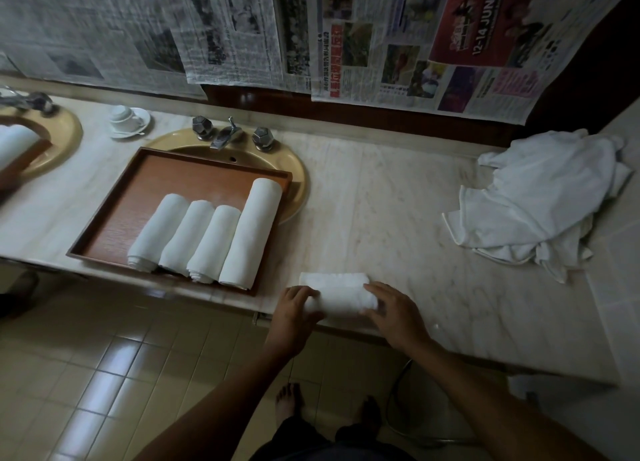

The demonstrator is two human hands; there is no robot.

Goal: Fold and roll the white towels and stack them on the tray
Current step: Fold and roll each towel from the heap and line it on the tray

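Four rolled towels [204,233] lie on the tray [114,218]; left hand [294,310] and right hand [391,313] cup a fifth towel [337,294] mid-roll at the counter edge, while a heap of towels [540,201] waits unfolded.

- The counter [398,211] is pale stone with faint streaks.
- A half-rolled white towel [337,292] lies at the counter's near edge. The left hand [294,310] and the right hand [393,310] hold it, one at each end.
- A brown tray [138,197] sits just to the left of the held towel, partly over a tan sink [294,180].
- A loose heap of white towels [540,204] lies well off to the right of the hands, farther back.
- A white cup on a saucer [128,121] sits far back to the left, past the tray.
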